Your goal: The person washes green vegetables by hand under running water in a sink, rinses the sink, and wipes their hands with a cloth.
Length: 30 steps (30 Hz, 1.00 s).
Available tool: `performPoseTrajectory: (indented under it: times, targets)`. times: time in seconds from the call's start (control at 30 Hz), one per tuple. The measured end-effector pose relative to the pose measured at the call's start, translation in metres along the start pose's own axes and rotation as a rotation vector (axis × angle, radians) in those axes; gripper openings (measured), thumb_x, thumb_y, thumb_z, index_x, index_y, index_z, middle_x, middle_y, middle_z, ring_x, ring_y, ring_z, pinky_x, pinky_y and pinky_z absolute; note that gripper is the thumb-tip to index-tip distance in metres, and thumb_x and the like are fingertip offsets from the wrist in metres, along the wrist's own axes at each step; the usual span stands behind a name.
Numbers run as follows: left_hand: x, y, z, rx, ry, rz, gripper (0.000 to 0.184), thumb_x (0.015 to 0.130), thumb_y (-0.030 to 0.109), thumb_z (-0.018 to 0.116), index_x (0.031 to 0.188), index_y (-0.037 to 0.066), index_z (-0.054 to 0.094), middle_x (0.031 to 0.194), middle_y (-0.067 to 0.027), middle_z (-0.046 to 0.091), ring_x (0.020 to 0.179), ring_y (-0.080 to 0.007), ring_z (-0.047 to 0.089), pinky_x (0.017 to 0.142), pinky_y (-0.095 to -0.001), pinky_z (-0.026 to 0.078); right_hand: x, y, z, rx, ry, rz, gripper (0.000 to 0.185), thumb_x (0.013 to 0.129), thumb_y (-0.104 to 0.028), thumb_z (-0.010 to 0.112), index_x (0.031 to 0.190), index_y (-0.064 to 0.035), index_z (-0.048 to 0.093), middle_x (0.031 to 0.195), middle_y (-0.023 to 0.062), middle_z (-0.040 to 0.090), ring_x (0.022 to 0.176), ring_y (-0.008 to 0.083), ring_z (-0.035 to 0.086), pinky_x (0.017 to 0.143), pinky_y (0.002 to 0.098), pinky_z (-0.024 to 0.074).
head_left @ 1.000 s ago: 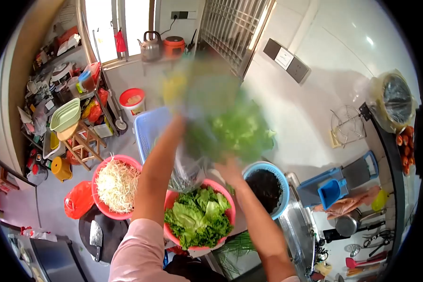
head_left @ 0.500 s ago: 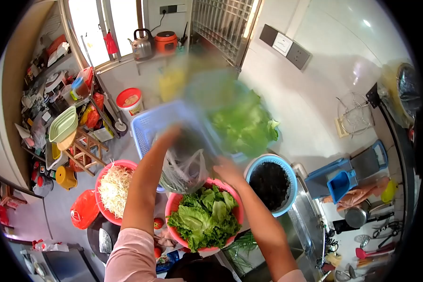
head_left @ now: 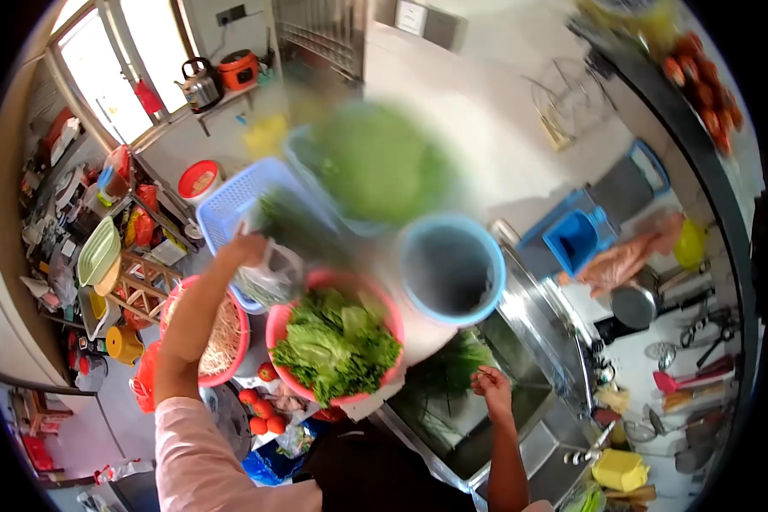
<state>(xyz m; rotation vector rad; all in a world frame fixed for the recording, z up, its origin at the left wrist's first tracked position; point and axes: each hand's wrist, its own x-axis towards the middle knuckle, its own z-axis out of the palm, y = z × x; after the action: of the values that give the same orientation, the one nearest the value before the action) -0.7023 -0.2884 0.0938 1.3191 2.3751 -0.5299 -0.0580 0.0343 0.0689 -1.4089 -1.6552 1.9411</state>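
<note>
My left hand [head_left: 246, 247] is closed on a clear plastic bag [head_left: 273, 271] at the right side of a blue plastic basket [head_left: 222, 200]. Dark leafy greens [head_left: 303, 226], blurred, show at the bag's far end. Below the bag stands a pink bowl [head_left: 396, 337] with lettuce [head_left: 337, 346]. My right hand [head_left: 492, 391] is over the sink [head_left: 525, 401], its fingers curled in; whether something small is inside is hidden. Long green leaves [head_left: 452, 371] lie in the sink to its left.
A light-blue bucket [head_left: 497, 277] stands behind the sink. Blurred greens [head_left: 384, 162] fill a blue tub at the back. Bean sprouts [head_left: 218, 337] sit in a pink bowl on the left, with several tomatoes [head_left: 260, 414] nearby. Utensils [head_left: 695, 384] hang at the right.
My right hand has left the side of the bag and moved right and toward me over the sink. My left hand still grips the bag. The whole view has turned rightward.
</note>
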Motion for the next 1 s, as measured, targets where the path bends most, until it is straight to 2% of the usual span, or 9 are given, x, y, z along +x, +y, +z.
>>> performPoseTrajectory:
  times: [0.1, 0.2, 0.23, 0.4, 0.5, 0.63, 0.77, 0.9, 1.0]
  targets:
    - [-0.015, -0.036, -0.006, -0.221, 0.14, 0.241, 0.042, 0.082, 0.012, 0.051, 0.123, 0.008, 0.062, 0.13, -0.0165, 0.058, 0.128, -0.0356, 0.049, 0.111, -0.048, 0.034, -0.01, 0.092, -0.074, 0.004, 0.043, 0.055, 0.03, 0.093, -0.014, 0.062, 0.121, -0.0033, 0.06, 0.095, 0.0068, 0.069, 0.075, 0.0141, 0.065, 0.064, 0.0264, 0.052]
    - [-0.068, 0.0, -0.087, -0.325, 0.522, -0.029, 0.043, 0.081, 0.0, 0.047, 0.12, 0.005, 0.064, 0.121, -0.0211, 0.064, 0.112, -0.0377, 0.061, 0.097, -0.0414, 0.047, -0.031, 0.132, -0.115, 0.106, 0.124, 0.238, 0.026, 0.09, -0.015, 0.063, 0.113, -0.0025, 0.063, 0.089, 0.0063, 0.068, 0.073, 0.0148, 0.065, 0.061, 0.0261, 0.0522]
    - [-0.106, 0.071, -0.149, -0.354, 0.502, -0.285, 0.044, 0.082, -0.003, 0.046, 0.122, 0.005, 0.063, 0.123, -0.0208, 0.064, 0.113, -0.0366, 0.061, 0.098, -0.0395, 0.047, -0.038, 0.133, -0.12, 0.129, 0.197, 0.29, 0.021, 0.091, -0.016, 0.062, 0.107, -0.0028, 0.064, 0.091, 0.0069, 0.068, 0.077, 0.0174, 0.066, 0.065, 0.0298, 0.054]
    - [-0.144, 0.283, -0.177, -0.677, 1.003, 0.132, 0.028, 0.096, 0.001, 0.045, 0.117, 0.002, 0.063, 0.111, -0.0114, 0.069, 0.102, -0.0201, 0.066, 0.091, -0.0318, 0.049, -0.032, 0.197, -0.136, 0.62, 0.218, 0.411, 0.019, 0.088, -0.012, 0.059, 0.104, -0.0028, 0.063, 0.095, 0.0126, 0.068, 0.079, 0.0243, 0.067, 0.07, 0.0368, 0.0568]
    - [-0.143, 0.435, -0.121, -0.896, 0.859, 0.37, 0.025, 0.085, 0.003, 0.055, 0.107, 0.004, 0.068, 0.099, -0.0119, 0.067, 0.082, -0.0234, 0.063, 0.076, -0.0321, 0.051, -0.016, 0.263, -0.136, 0.562, 0.173, 0.411, 0.019, 0.087, -0.012, 0.058, 0.103, -0.0021, 0.063, 0.09, 0.0132, 0.066, 0.078, 0.0265, 0.065, 0.066, 0.0389, 0.0555]
    - [-0.102, 0.564, -0.014, -0.724, 0.279, 0.58, 0.036, 0.087, 0.015, 0.059, 0.123, 0.011, 0.063, 0.116, -0.0173, 0.065, 0.107, -0.0338, 0.062, 0.091, -0.0441, 0.05, -0.005, 0.345, -0.133, -0.071, -0.061, 0.188, 0.019, 0.086, -0.01, 0.057, 0.101, -0.0006, 0.063, 0.085, 0.0143, 0.063, 0.077, 0.0285, 0.063, 0.061, 0.0433, 0.0525]
    - [-0.052, 0.614, 0.121, -0.704, -0.053, 0.432, 0.036, 0.09, 0.026, 0.056, 0.122, 0.012, 0.064, 0.115, -0.0163, 0.066, 0.107, -0.0357, 0.062, 0.092, -0.0447, 0.05, 0.027, 0.468, -0.081, 0.288, 0.427, 0.633, 0.022, 0.086, -0.011, 0.058, 0.104, 0.0012, 0.064, 0.094, 0.0191, 0.063, 0.081, 0.0347, 0.063, 0.063, 0.0477, 0.0514]
    - [-0.012, 0.619, 0.197, -0.629, -0.106, 0.112, 0.032, 0.091, 0.027, 0.052, 0.115, 0.011, 0.066, 0.11, -0.0155, 0.066, 0.105, -0.0373, 0.062, 0.093, -0.0468, 0.05, 0.002, 0.395, -0.045, -0.879, 0.352, -0.263, 0.028, 0.085, -0.013, 0.061, 0.11, -0.0012, 0.065, 0.11, 0.0199, 0.065, 0.093, 0.0394, 0.064, 0.075, 0.0481, 0.0537]
    - [0.005, 0.606, 0.269, -0.459, -0.176, 0.139, 0.032, 0.092, 0.027, 0.05, 0.113, 0.009, 0.066, 0.11, -0.0173, 0.066, 0.105, -0.037, 0.062, 0.094, -0.0481, 0.049, 0.009, 0.37, -0.029, -0.871, 0.099, -0.131, 0.025, 0.085, -0.015, 0.062, 0.106, -0.0038, 0.068, 0.11, 0.0175, 0.067, 0.097, 0.0398, 0.065, 0.081, 0.0482, 0.0545]
